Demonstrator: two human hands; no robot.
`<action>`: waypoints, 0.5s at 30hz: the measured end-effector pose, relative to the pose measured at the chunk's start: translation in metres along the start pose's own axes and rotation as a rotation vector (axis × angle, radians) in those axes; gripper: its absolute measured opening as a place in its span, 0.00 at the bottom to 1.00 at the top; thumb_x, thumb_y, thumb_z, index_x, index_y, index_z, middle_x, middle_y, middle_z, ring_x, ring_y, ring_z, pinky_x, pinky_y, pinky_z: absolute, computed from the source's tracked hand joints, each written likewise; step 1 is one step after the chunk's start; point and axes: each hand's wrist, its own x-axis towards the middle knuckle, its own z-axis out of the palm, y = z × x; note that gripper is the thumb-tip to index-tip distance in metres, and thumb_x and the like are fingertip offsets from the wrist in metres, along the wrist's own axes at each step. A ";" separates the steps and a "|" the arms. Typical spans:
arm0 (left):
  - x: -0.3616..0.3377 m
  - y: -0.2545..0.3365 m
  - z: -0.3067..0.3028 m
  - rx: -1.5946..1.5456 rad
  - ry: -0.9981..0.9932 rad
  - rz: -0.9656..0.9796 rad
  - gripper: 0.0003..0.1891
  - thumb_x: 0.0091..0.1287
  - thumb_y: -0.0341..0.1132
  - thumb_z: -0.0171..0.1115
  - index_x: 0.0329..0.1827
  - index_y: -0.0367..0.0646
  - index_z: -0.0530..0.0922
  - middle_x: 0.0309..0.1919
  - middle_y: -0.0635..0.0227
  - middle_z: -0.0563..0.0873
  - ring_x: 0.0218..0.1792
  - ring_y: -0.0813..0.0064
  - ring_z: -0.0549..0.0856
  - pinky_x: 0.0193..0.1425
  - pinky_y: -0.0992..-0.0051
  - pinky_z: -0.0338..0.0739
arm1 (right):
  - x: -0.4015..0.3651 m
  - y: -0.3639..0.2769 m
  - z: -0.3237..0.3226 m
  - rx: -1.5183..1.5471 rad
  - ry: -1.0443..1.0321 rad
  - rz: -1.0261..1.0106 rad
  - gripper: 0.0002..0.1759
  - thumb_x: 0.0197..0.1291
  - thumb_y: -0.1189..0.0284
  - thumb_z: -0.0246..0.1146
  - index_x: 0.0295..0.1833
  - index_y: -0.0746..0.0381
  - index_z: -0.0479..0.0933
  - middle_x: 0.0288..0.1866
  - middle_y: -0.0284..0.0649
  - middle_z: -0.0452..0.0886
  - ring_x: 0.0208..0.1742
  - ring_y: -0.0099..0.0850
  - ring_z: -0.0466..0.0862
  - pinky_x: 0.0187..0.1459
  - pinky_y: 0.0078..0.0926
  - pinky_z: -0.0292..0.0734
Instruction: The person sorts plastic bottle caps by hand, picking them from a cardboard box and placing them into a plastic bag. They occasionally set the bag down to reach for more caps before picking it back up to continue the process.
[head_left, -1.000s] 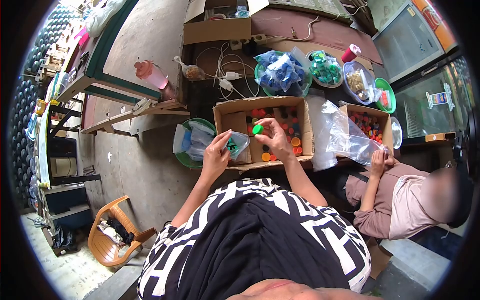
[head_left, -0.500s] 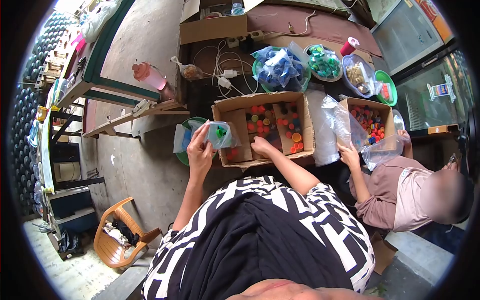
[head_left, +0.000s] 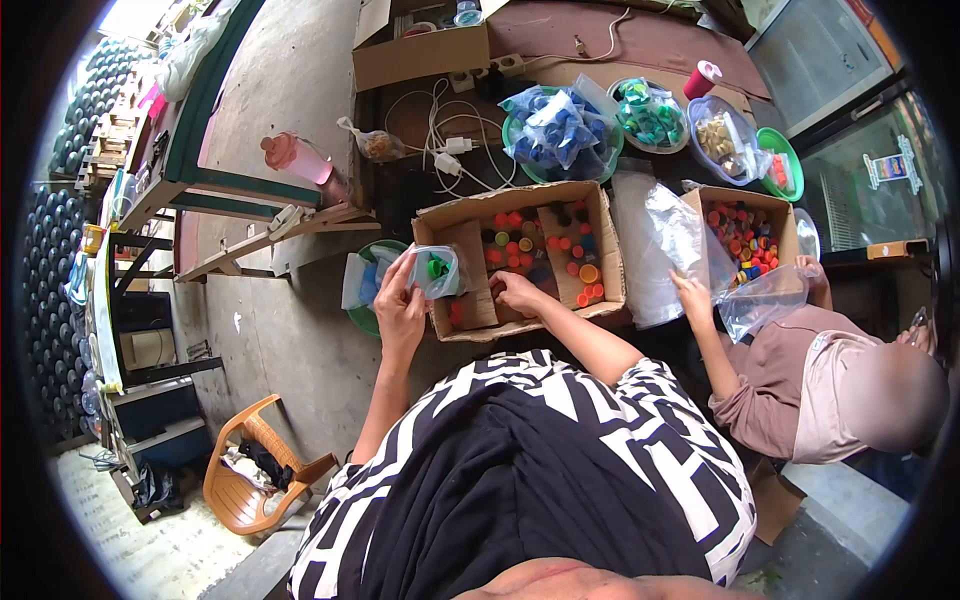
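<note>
Standing open: cardboard box (head_left: 455, 225), clear bag (head_left: 456, 272) at left edge, caps (head_left: 589, 273) within.
Box is set close in, presumably for easy reach. Clear bag, with green contents (head_left: 438, 267), is held by the left hand's (head_left: 400, 310) fingers, probably to be near the caps. Into the box the right hand (head_left: 520, 297) is lowered, fingers curled narrow; any grip cannot be told. Sideways room is bounded by cardboard, left open above.

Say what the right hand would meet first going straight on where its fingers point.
The right hand would likely meet the brown cardboard flap first, though depth is unclear.
</note>
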 end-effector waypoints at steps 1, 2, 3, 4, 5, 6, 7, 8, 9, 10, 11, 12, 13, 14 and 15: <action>0.000 -0.001 0.001 0.016 -0.004 0.006 0.28 0.60 0.14 0.47 0.65 0.41 0.76 0.65 0.68 0.76 0.29 0.91 0.80 0.29 0.87 0.78 | 0.000 0.001 -0.002 -0.226 0.036 -0.115 0.20 0.52 0.82 0.54 0.52 0.64 0.78 0.47 0.47 0.83 0.51 0.42 0.83 0.50 0.39 0.78; 0.000 -0.002 0.002 0.031 -0.008 0.011 0.28 0.60 0.14 0.47 0.65 0.40 0.76 0.65 0.68 0.76 0.29 0.91 0.80 0.29 0.87 0.78 | 0.003 0.003 -0.006 -0.225 0.034 -0.114 0.20 0.52 0.82 0.54 0.52 0.64 0.78 0.47 0.47 0.83 0.51 0.42 0.83 0.50 0.39 0.78; -0.001 0.000 0.002 0.032 -0.006 0.009 0.28 0.60 0.14 0.47 0.65 0.40 0.76 0.65 0.68 0.76 0.29 0.91 0.80 0.29 0.87 0.78 | 0.006 0.003 -0.012 -0.407 0.029 -0.132 0.20 0.49 0.82 0.55 0.50 0.63 0.78 0.47 0.49 0.83 0.53 0.45 0.82 0.52 0.42 0.77; -0.001 0.003 0.004 0.036 -0.001 -0.002 0.28 0.58 0.14 0.49 0.64 0.39 0.76 0.64 0.65 0.77 0.27 0.89 0.80 0.30 0.85 0.78 | 0.003 -0.010 -0.019 -0.590 0.022 -0.151 0.20 0.47 0.82 0.56 0.48 0.62 0.79 0.47 0.50 0.83 0.56 0.49 0.81 0.53 0.44 0.77; -0.002 0.005 0.005 0.039 0.005 -0.013 0.28 0.56 0.14 0.50 0.63 0.37 0.77 0.63 0.63 0.79 0.25 0.86 0.80 0.30 0.83 0.79 | -0.006 -0.021 -0.030 -0.656 0.006 -0.072 0.17 0.48 0.81 0.56 0.45 0.61 0.80 0.46 0.51 0.83 0.55 0.49 0.80 0.53 0.44 0.77; -0.002 0.005 0.007 0.039 0.010 -0.017 0.28 0.56 0.14 0.50 0.63 0.37 0.77 0.63 0.63 0.79 0.25 0.86 0.80 0.30 0.83 0.79 | -0.013 -0.033 -0.041 -0.747 0.023 -0.060 0.15 0.49 0.80 0.57 0.44 0.61 0.81 0.46 0.51 0.83 0.54 0.48 0.81 0.52 0.44 0.77; -0.003 0.004 0.008 0.022 0.014 -0.030 0.28 0.56 0.14 0.50 0.63 0.38 0.77 0.63 0.63 0.79 0.24 0.87 0.79 0.30 0.82 0.79 | -0.015 -0.036 -0.050 -0.837 0.038 -0.048 0.14 0.49 0.79 0.58 0.42 0.61 0.82 0.46 0.50 0.84 0.54 0.47 0.82 0.52 0.44 0.78; -0.004 0.004 0.008 0.005 0.017 -0.045 0.29 0.56 0.14 0.50 0.63 0.38 0.77 0.63 0.63 0.79 0.23 0.87 0.78 0.30 0.82 0.79 | -0.017 -0.029 -0.058 -0.933 0.083 -0.112 0.12 0.49 0.78 0.59 0.39 0.61 0.83 0.44 0.49 0.84 0.52 0.45 0.83 0.50 0.43 0.78; -0.005 0.003 0.009 0.002 0.023 -0.050 0.29 0.56 0.14 0.50 0.63 0.38 0.77 0.63 0.63 0.79 0.23 0.87 0.78 0.30 0.82 0.79 | -0.021 -0.027 -0.067 -1.029 0.129 -0.178 0.10 0.48 0.78 0.60 0.37 0.60 0.84 0.43 0.49 0.85 0.50 0.44 0.83 0.48 0.43 0.79; -0.006 0.002 0.009 0.004 0.024 -0.052 0.28 0.56 0.14 0.50 0.63 0.38 0.77 0.63 0.64 0.79 0.23 0.87 0.78 0.30 0.82 0.79 | -0.029 -0.028 -0.073 -1.086 0.100 -0.130 0.07 0.47 0.76 0.62 0.33 0.60 0.84 0.42 0.45 0.85 0.49 0.41 0.83 0.49 0.42 0.78; -0.006 0.001 0.010 0.005 0.023 -0.053 0.28 0.56 0.14 0.50 0.63 0.38 0.77 0.62 0.64 0.79 0.24 0.87 0.78 0.30 0.82 0.79 | -0.035 -0.023 -0.076 -1.091 0.096 -0.128 0.07 0.47 0.76 0.62 0.33 0.60 0.84 0.42 0.45 0.85 0.49 0.41 0.83 0.49 0.42 0.78; -0.007 -0.003 0.010 0.001 0.026 -0.054 0.28 0.56 0.14 0.50 0.63 0.38 0.77 0.62 0.64 0.79 0.24 0.87 0.78 0.30 0.82 0.79 | -0.040 -0.016 -0.079 -1.186 0.108 -0.168 0.07 0.46 0.75 0.63 0.33 0.60 0.84 0.42 0.43 0.84 0.49 0.40 0.82 0.50 0.41 0.76; -0.007 -0.009 0.010 0.004 0.029 -0.050 0.29 0.56 0.15 0.50 0.63 0.39 0.77 0.65 0.63 0.76 0.24 0.86 0.79 0.31 0.82 0.79 | -0.044 -0.008 -0.080 -1.281 0.120 -0.209 0.07 0.46 0.74 0.63 0.33 0.60 0.84 0.41 0.41 0.84 0.49 0.40 0.81 0.50 0.41 0.75; -0.007 -0.015 0.010 0.008 0.032 -0.046 0.29 0.56 0.15 0.50 0.64 0.41 0.76 0.68 0.61 0.73 0.24 0.85 0.80 0.31 0.82 0.80 | -0.046 0.000 -0.078 -1.307 0.157 -0.280 0.06 0.48 0.73 0.62 0.32 0.59 0.83 0.41 0.40 0.81 0.50 0.40 0.78 0.51 0.41 0.72; -0.008 -0.021 0.010 0.004 0.038 -0.049 0.29 0.56 0.15 0.50 0.64 0.41 0.76 0.68 0.61 0.73 0.24 0.85 0.80 0.31 0.82 0.80 | -0.051 -0.003 -0.077 -1.312 0.152 -0.281 0.06 0.48 0.73 0.62 0.32 0.59 0.83 0.41 0.40 0.81 0.50 0.40 0.78 0.51 0.41 0.72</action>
